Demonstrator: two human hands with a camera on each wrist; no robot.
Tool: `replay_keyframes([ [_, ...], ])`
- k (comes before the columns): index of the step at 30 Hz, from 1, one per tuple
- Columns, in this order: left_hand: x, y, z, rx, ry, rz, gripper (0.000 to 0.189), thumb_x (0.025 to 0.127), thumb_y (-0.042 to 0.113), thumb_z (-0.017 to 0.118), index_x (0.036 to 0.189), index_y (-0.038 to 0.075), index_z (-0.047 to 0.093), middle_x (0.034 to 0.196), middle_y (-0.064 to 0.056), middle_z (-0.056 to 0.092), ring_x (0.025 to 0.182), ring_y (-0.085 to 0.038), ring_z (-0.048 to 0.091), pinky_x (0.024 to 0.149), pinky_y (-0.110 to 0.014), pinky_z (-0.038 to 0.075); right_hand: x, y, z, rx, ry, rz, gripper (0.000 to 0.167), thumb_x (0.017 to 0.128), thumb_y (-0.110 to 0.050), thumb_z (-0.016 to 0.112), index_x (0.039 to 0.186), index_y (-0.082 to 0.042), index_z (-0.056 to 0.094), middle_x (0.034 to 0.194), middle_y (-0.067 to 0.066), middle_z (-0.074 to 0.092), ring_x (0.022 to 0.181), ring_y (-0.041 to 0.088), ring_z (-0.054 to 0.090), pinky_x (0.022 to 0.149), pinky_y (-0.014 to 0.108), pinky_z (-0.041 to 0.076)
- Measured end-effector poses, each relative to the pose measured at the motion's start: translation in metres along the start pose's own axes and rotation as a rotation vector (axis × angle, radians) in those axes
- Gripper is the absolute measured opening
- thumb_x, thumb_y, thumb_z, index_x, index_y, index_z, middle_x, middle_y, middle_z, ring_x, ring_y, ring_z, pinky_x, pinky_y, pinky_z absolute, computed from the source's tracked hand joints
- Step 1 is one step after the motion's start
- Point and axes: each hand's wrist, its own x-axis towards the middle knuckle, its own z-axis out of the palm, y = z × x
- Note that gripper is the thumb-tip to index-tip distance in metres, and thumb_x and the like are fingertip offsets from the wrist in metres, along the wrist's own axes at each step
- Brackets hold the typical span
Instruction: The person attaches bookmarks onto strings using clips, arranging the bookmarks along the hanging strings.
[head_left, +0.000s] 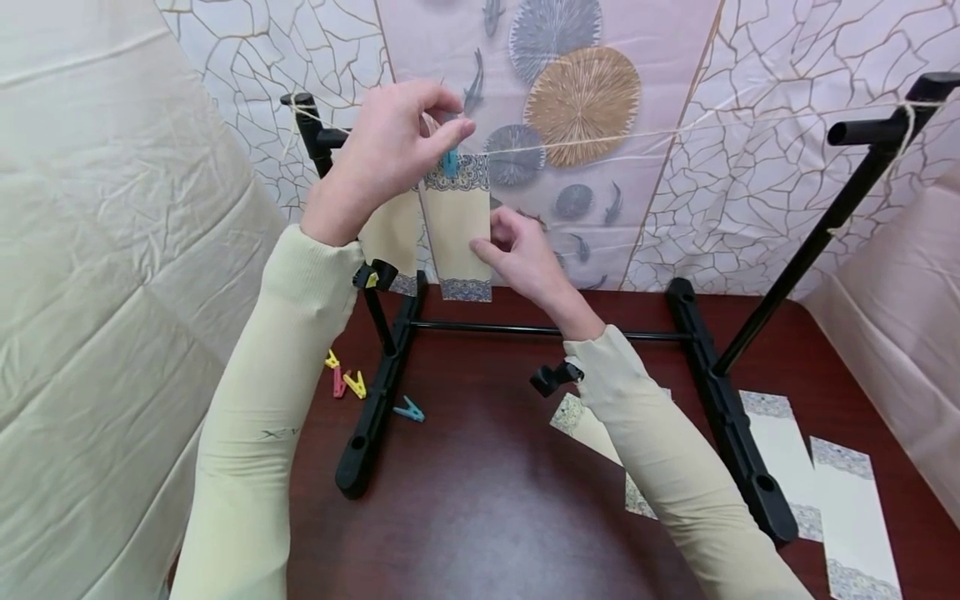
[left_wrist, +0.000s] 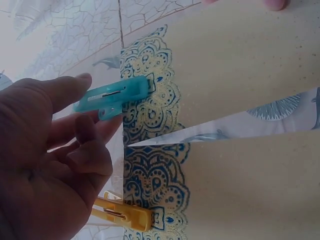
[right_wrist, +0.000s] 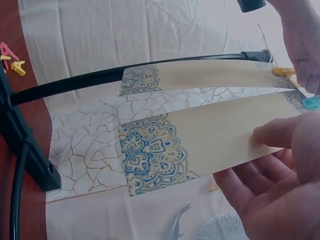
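Note:
High on the string [head_left: 750, 122], my left hand [head_left: 393, 142] pinches a teal clothespin [left_wrist: 115, 96] between thumb and fingers. That clothespin sits over the patterned top edge of a cream card [head_left: 459, 233], which hangs down in front of the backdrop. My right hand [head_left: 528, 258] grips the same card's right edge, thumb on the front and fingers behind, as the right wrist view shows. Left of it, partly behind my left wrist, hangs a second cream card [head_left: 393, 233]. A yellow clothespin [left_wrist: 127, 214] holds that one's top edge. Both cards carry blue lace-like bands at their ends.
A black rack [head_left: 802, 275] carries the string between its posts. Loose on the brown table [head_left: 480, 500] lie a teal clothespin [head_left: 409, 409], yellow clothespins [head_left: 356, 384] and a red clothespin [head_left: 339, 382]. More cards [head_left: 855, 517] lie at the right, some partly under my right arm.

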Motion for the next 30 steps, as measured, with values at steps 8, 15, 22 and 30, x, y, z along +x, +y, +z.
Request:
replay_keyframes([
  [8,-0.006,0.0,0.003,0.025,0.026,0.033,0.034,0.101,0.032,0.053,0.119,0.006,0.066,0.115,-0.007,0.067,0.074,-0.016,0.055,0.082,-0.027,0.045,-0.013,0.013,-0.01,-0.029,-0.011,0.04,0.014,0.091,-0.014,0.067,0.1,-0.005,0.063,0.093,0.01,0.072,0.082,0.009,0.064,0.073,0.024,0.046],
  [15,-0.019,-0.001,0.007,-0.007,0.108,0.07,0.034,0.1,0.027,0.055,0.124,0.004,0.063,0.119,-0.014,0.059,0.074,-0.017,0.057,0.081,-0.029,0.046,-0.027,0.031,-0.019,-0.071,-0.058,0.097,0.018,0.094,-0.02,0.065,0.105,-0.006,0.063,0.096,0.014,0.071,0.084,0.022,0.067,0.074,0.028,0.052],
  [22,-0.032,-0.001,0.012,-0.056,0.236,0.165,0.024,0.1,0.02,0.053,0.109,0.003,0.068,0.106,-0.012,0.064,0.073,-0.016,0.056,0.077,-0.027,0.045,-0.044,0.045,-0.027,-0.039,-0.116,0.147,0.024,0.097,-0.02,0.061,0.111,-0.002,0.058,0.104,0.016,0.071,0.093,0.028,0.069,0.079,0.038,0.058],
  [30,-0.046,-0.008,0.016,-0.12,0.37,0.188,0.02,0.099,0.015,0.054,0.102,0.001,0.068,0.095,-0.012,0.064,0.072,-0.015,0.06,0.068,-0.024,0.047,-0.065,0.058,-0.032,-0.098,-0.138,0.168,0.021,0.096,-0.02,0.063,0.111,-0.006,0.058,0.103,0.013,0.07,0.09,0.021,0.068,0.075,0.032,0.058],
])
